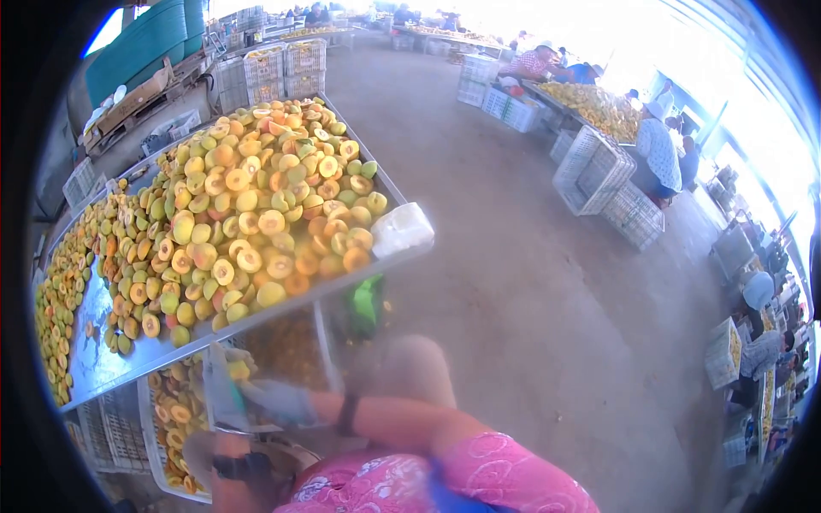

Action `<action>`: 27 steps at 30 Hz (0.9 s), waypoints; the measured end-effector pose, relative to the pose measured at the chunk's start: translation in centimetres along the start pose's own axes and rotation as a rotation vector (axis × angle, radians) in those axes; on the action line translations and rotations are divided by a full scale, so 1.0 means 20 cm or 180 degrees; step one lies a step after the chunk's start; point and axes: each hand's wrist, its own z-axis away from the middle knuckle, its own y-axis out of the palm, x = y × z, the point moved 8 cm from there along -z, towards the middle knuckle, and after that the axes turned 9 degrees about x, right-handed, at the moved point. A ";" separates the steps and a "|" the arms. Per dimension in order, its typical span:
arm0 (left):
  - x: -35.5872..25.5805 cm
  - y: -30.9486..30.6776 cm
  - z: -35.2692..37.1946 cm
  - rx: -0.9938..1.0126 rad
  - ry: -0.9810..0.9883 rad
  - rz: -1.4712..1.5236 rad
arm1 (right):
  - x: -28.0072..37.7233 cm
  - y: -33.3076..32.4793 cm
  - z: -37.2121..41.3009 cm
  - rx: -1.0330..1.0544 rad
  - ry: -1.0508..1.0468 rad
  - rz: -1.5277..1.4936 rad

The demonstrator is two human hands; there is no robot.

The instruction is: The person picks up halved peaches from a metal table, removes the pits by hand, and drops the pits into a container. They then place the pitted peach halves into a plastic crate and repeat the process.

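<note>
A heap of halved yellow peaches (pixel 248 205), some with pit hollows facing up, covers the metal table (pixel 205 338). Below its near edge, my left hand (pixel 225 389) points upward in a pale and teal glove, with a dark watch at the wrist. My right hand (pixel 280 402), in a pale glove, reaches across from the right, its fingers blurred near a yellow piece of peach (pixel 239 368) beside the left hand. I cannot tell which hand holds that piece. Both hands overlap crates of cut peaches; one white crate (pixel 147 427) stands at the left.
A white block (pixel 402 229) sits on the table's corner, above a bright green item (pixel 366 303). Stacked crates (pixel 286 68) stand behind the heap. Across the concrete floor (pixel 530 316), people work at another fruit-covered table (pixel 599 107) beside tipped crates (pixel 594 171).
</note>
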 end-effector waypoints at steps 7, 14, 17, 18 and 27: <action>0.06 0.00 -0.05 0.1411 0.0169 -0.0703 | -0.05 0.08 0.09 0.0424 0.0337 -0.1050; -0.01 0.05 0.01 0.1358 -0.0036 0.0398 | 0.06 0.31 0.19 0.1958 0.0610 -0.2433; 0.12 0.00 -0.02 0.1190 -0.0433 0.0991 | -0.08 0.17 0.07 0.0697 0.0205 -0.1925; 0.18 0.01 -0.02 0.1432 -0.0771 0.1578 | -0.08 0.22 0.10 0.0940 0.0351 -0.2418; 0.20 -0.06 0.02 0.0847 -0.0659 0.1912 | 0.11 0.31 0.16 0.1710 0.0919 -0.3408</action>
